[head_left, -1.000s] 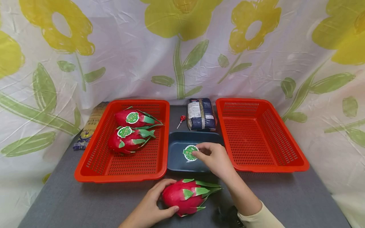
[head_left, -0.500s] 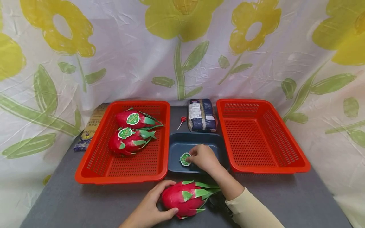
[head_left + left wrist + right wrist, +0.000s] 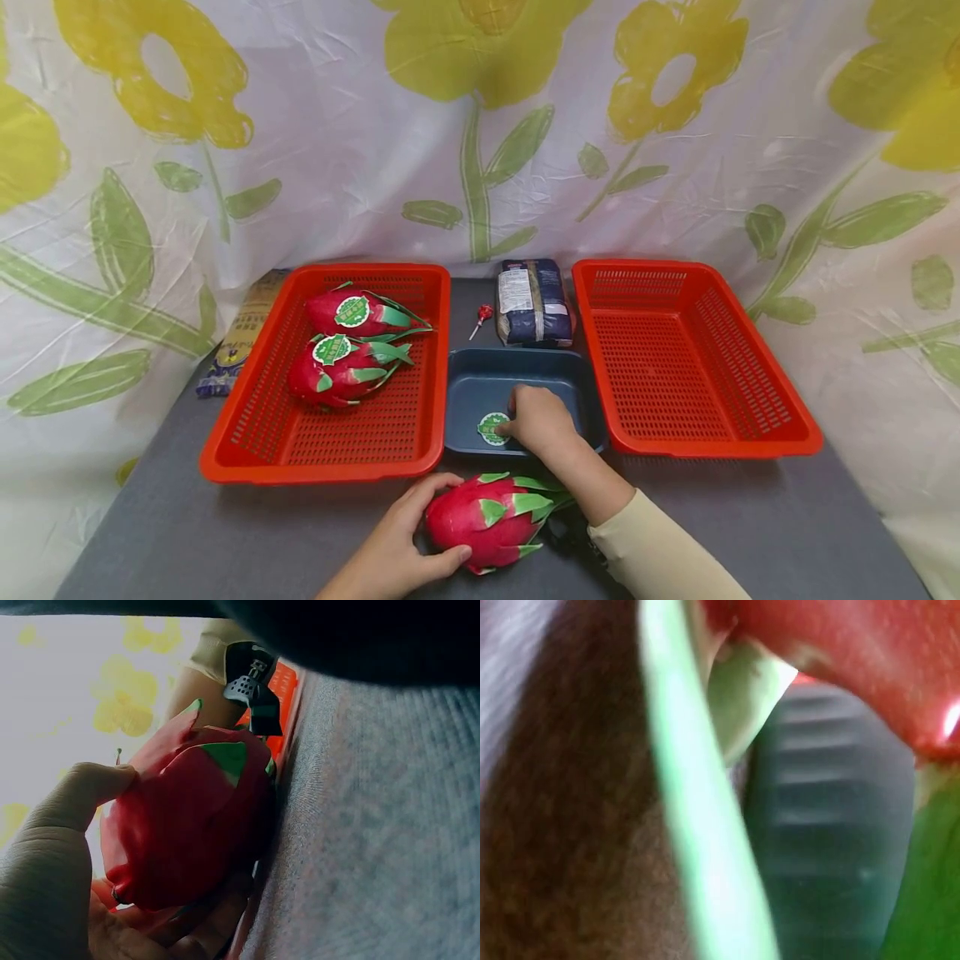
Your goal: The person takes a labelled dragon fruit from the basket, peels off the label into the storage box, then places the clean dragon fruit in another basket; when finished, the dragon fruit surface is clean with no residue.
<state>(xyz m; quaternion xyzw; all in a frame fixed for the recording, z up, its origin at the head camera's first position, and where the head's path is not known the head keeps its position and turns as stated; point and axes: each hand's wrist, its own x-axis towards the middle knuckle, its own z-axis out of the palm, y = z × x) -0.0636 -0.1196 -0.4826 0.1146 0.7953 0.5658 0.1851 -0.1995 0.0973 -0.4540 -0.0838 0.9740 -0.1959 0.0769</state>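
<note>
In the head view my left hand (image 3: 408, 537) grips a red dragon fruit (image 3: 480, 518) on the grey table, thumb on the near side and fingers behind. The left wrist view shows the thumb and fingers round the fruit (image 3: 191, 821). My right hand (image 3: 543, 421) reaches into a dark blue tray (image 3: 468, 371) and pinches the right edge of a round green-and-white sticker (image 3: 492, 428) low at the tray's floor. Its fingertips are partly hidden. Close to the right wrist camera are the dragon fruit's green leaves (image 3: 705, 817), with the ribbed tray wall (image 3: 817, 795) behind.
A red basket (image 3: 322, 473) on the left holds two dragon fruits (image 3: 348, 379) with stickers. Another red basket (image 3: 675, 375) stands right. Behind the tray lie a lollipop (image 3: 484, 312) and a dark blue packet (image 3: 534, 300). Another packet (image 3: 225, 367) lies beyond the left basket.
My right hand has moved lower and nearer in the tray, taking the sticker down towards its floor. My left hand and the dragon fruit have stayed in place.
</note>
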